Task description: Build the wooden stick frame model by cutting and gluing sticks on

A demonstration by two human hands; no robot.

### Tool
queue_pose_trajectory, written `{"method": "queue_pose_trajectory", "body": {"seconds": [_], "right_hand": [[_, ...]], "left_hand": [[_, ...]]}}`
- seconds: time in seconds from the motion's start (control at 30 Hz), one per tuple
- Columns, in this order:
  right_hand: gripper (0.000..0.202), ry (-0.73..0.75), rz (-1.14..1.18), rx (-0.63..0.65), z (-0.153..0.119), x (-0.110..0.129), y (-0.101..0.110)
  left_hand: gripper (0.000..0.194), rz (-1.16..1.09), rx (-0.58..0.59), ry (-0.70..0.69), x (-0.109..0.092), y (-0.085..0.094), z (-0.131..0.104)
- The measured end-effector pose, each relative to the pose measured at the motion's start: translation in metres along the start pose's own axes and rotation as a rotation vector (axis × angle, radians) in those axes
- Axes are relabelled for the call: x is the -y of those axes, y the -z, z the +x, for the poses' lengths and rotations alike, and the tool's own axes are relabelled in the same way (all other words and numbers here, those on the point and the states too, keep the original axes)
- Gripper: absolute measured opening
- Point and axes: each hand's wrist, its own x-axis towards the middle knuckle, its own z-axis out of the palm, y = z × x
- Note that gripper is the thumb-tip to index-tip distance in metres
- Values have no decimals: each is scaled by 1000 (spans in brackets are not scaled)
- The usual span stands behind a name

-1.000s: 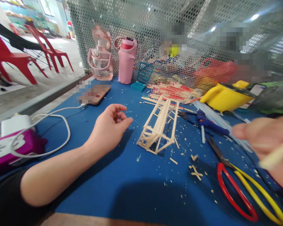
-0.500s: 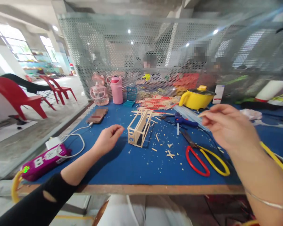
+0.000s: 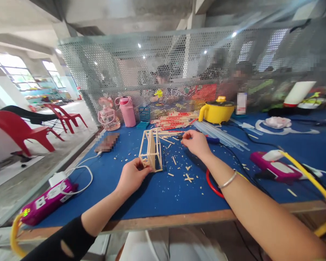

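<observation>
A box-like frame of thin wooden sticks (image 3: pixel 151 146) stands on the blue tabletop, with a flat wooden piece inside it. My left hand (image 3: pixel 133 175) is closed on the frame's near left corner, thumb and fingers pinching the sticks there. To the right of the frame, my right hand (image 3: pixel 197 144) hovers in a closed pinch; whatever is between its fingertips is too small to make out. Behind this hand lies a blue glue gun (image 3: pixel 213 140), mostly hidden. Red-handled scissors (image 3: pixel 212 185) show partly beneath my right forearm.
Red-tipped sticks (image 3: pixel 176 120) are piled at the back, and scraps (image 3: pixel 188 177) litter the tabletop. Clear glue sticks (image 3: pixel 222 136) lie near a yellow pot (image 3: pixel 217 112). A pink bottle (image 3: pixel 127 111), a phone (image 3: pixel 107 142) and purple power strips (image 3: pixel 47 203) stand around. People sit behind the mesh screen.
My left hand has moved right and taken hold of the frame's near corner. My right hand has swung left towards the frame, uncovering a power strip and covering the scissors. The view has shifted slightly.
</observation>
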Motion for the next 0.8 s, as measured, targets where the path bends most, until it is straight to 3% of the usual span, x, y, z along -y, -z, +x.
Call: {"method": "queue_pose_trajectory", "body": {"seconds": [0.17,0.27,0.43,0.53,0.6,0.8], "right_hand": [[32,137,-327,12,14,12,14],[34,200,-466,55,20,12,11],[35,195,-604,66,22,-4,-10],[37,187,-661,46,19,-9,-15],[27,213,-697,22,15,-7,-14],[21,381,-768,-150,-7,33,9]], "left_hand": [[25,-3,69,-4,-12,-16,9],[27,12,185,-21,-21,-9,20],[55,51,330,-66,-25,7,26],[46,73,244,-104,-24,9,19],[36,35,169,-106,-23,8,13],[27,-138,45,-96,-30,-1,4]]}}
